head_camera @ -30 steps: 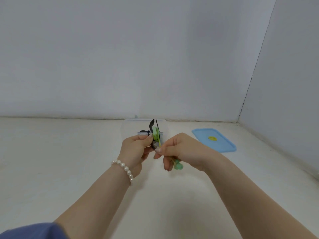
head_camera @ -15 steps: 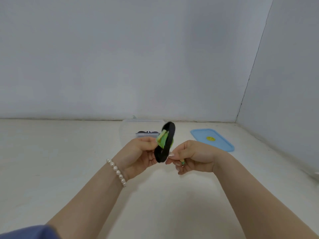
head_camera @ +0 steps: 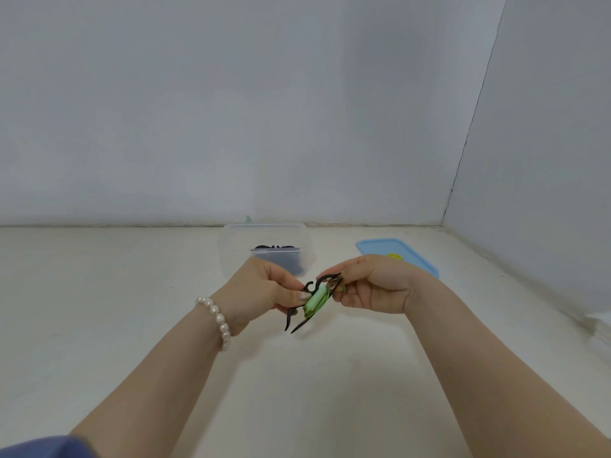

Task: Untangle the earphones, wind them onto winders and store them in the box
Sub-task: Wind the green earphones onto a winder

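A black winder [head_camera: 299,317] with curved prongs has green earphone cable [head_camera: 316,301] wound around its middle. It is held above the table between both hands. My left hand [head_camera: 261,292] pinches the winder's left side with thumb and fingers. My right hand [head_camera: 373,285] grips its upper right end, where a bit of the earphone shows between the fingers. Behind the hands stands a clear plastic box [head_camera: 231,252] with a dark item [head_camera: 276,254] inside.
A blue lid [head_camera: 383,247] with a yellow spot lies on the table at the right rear. Walls close the table at the back and the right. A pearl bracelet [head_camera: 216,319] is on my left wrist.
The winder has turned in my hands, from a ring-like edge-on pose to a slanted one with prongs pointing down-left. Both hands have shifted slightly right and lower.
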